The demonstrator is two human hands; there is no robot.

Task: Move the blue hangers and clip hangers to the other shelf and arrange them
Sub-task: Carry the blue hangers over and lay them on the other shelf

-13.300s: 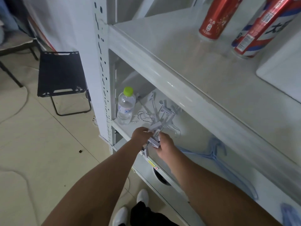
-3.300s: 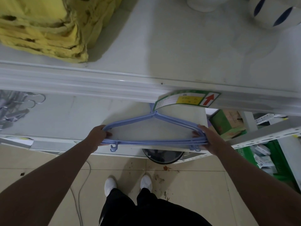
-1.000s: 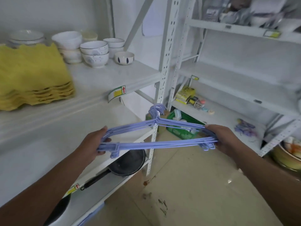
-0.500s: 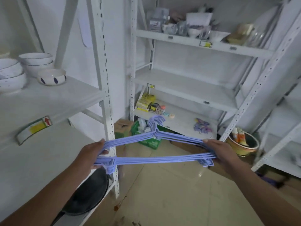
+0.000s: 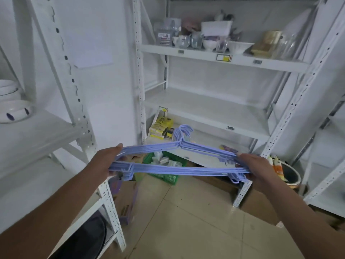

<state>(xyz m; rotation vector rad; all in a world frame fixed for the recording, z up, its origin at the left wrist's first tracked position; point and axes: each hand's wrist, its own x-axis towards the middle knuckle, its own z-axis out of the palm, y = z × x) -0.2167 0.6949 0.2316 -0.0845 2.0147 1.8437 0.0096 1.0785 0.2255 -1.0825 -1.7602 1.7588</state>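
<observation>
A person holds a flat stack of blue hangers [image 5: 179, 168] level in front of them, one end in each hand; the left hand [image 5: 104, 161] at about 9 o'clock has its fingers curled round the stack's left corner, and the right hand [image 5: 255, 167] at about 3 o'clock grips the right corner the same way; the hooks point away, toward 12 o'clock. The stack is in the air over the tiled floor, not yet on any shelf, so the move looks about midway: the hangers are picked up and carried, with setting down and arranging left to do; no clip hangers can be made out in this view. Straight ahead at 12 o'clock stands a white shelf unit [image 5: 205, 111]; its middle board appears bare; its top board carries glass cups, bowls and boxes; its lower board holds yellow packets [image 5: 160, 127] at the left end. Under it on the floor sits a green basket [image 5: 166, 176] with small pale packages inside. At 9 o'clock, a nearer shelf holds white bowls [image 5: 13, 111].
</observation>
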